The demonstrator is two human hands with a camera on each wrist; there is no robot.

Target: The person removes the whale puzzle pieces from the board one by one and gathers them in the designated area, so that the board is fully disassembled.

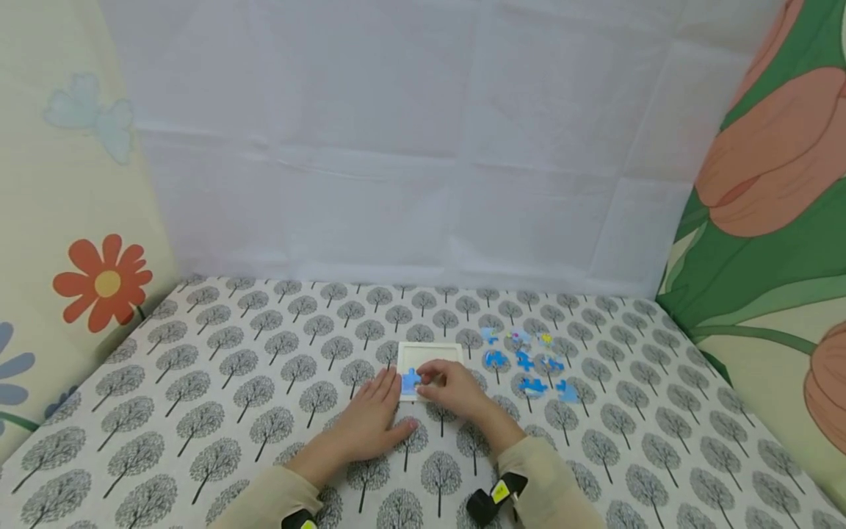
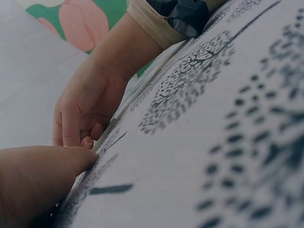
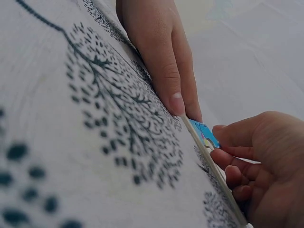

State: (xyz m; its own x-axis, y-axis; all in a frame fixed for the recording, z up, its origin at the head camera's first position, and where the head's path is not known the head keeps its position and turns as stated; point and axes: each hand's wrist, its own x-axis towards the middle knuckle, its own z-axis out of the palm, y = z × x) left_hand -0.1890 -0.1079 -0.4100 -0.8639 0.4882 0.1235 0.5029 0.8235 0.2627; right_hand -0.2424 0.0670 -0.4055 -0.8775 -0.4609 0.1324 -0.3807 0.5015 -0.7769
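Note:
A white square puzzle frame (image 1: 429,344) lies on the cloth in front of me. In its near left corner is a blue jigsaw piece (image 1: 410,381), also visible in the right wrist view as a blue piece (image 3: 203,132) with coloured print. My right hand (image 1: 452,386) pinches the right edge of this piece between thumb and curled fingers. My left hand (image 1: 371,420) lies with fingers straight and together against the frame's left side, thumb spread toward me. In the left wrist view, the right hand (image 2: 90,107) hangs over the frame area, and the piece is hidden.
Right of the frame lie several loose blue jigsaw pieces (image 1: 524,361), some with yellow or pink details. The tablecloth (image 1: 264,433) has a tree print. A white sheet (image 1: 396,147) hangs behind the table, with flower-patterned cloth on both sides.

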